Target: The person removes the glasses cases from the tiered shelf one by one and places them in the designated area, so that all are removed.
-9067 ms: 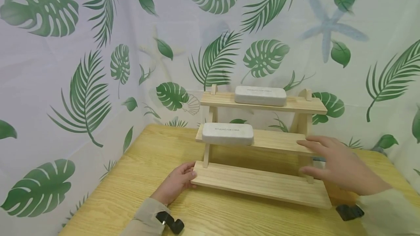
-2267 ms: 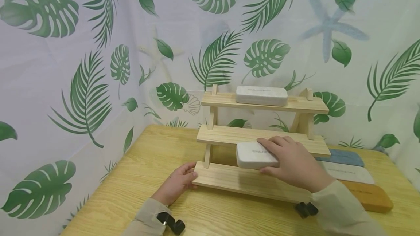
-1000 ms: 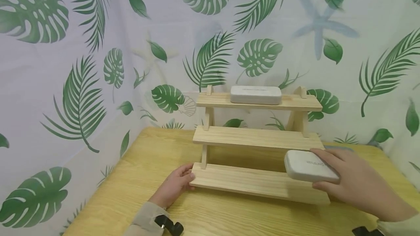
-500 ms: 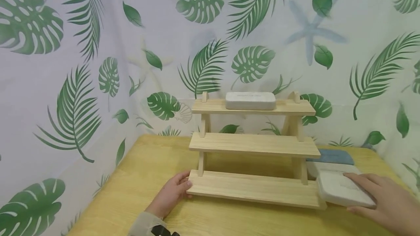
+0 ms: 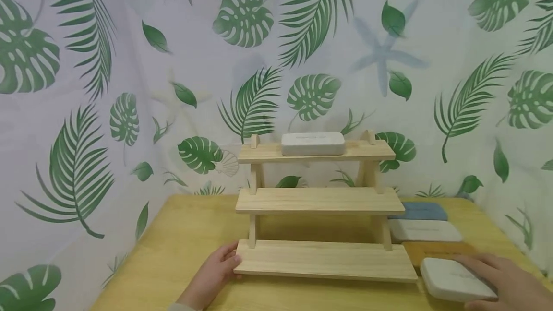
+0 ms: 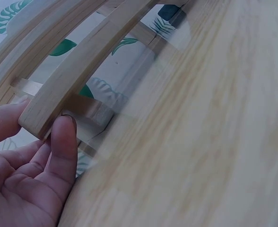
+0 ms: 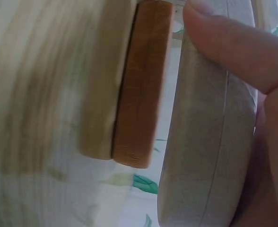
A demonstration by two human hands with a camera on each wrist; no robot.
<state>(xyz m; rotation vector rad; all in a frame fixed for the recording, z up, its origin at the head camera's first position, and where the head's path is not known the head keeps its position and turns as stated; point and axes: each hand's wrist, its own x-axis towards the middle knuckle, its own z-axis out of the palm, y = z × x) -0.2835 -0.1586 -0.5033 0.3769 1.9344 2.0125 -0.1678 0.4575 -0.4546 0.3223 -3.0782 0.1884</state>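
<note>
Head view shows the right hand (image 5: pixel 514 282) gripping a white case (image 5: pixel 453 280) between thumb and curled fingers, an orange case (image 5: pixel 432 252) just beyond those fingertips, while the left hand (image 5: pixel 212 273) pinches the rack (image 5: pixel 319 200) by its bottom shelf (image 5: pixel 324 260), another white case (image 5: pixel 313 144) well beyond both hands' fingers on the top shelf (image 5: pixel 261 152).

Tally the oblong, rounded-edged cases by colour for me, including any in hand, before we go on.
White: 3 (upper case on the pale wooden stand, resting case on the yellow wood-grain table, held case in the right hand's grip)
Blue: 1 (blue oblong case)
Orange: 1 (orange oblong case)
Total: 5
</note>
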